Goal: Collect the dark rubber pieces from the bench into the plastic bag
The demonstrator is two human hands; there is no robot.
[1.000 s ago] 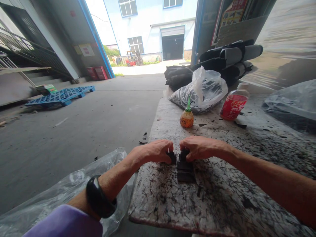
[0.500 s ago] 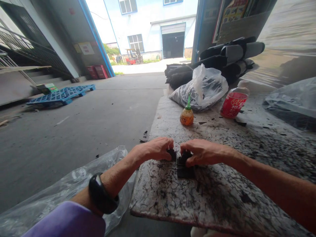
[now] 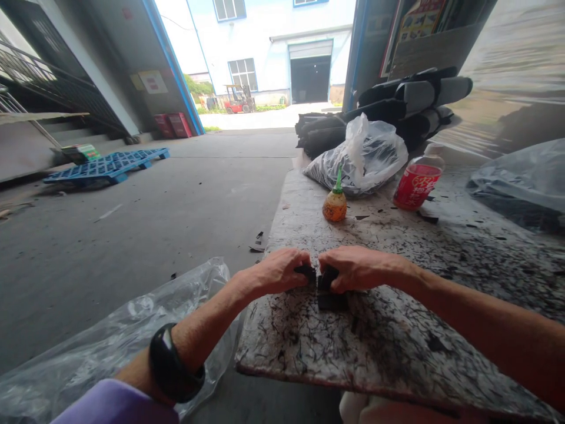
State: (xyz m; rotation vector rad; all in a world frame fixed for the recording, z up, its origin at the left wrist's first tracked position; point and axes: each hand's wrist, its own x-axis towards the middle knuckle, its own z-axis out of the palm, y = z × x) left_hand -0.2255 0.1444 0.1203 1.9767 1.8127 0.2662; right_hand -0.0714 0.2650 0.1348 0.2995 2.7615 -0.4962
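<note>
Head view: the left hand (image 3: 285, 270) pinches a small black piece (image 3: 304, 271) over the pale, black-flecked worktop (image 3: 282, 359). Just beside it, the right hand (image 3: 353, 268) grips a second small black piece (image 3: 327, 278), near a flat black rectangular piece (image 3: 332, 302) lying on the worktop. Further right stands a clear plastic bottle with red label (image 3: 415, 181).

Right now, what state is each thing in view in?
Left hand: pinching a small black piece
Right hand: pinching another black piece
Table: littered with black scraps
Lower black piece: on the table
Orange bottle: upright
Red-labelled bottle: upright
White bag: filled, top bunched
Black rolls: piled
Far doorway: open
Blue pallet: flat on the floor
</note>
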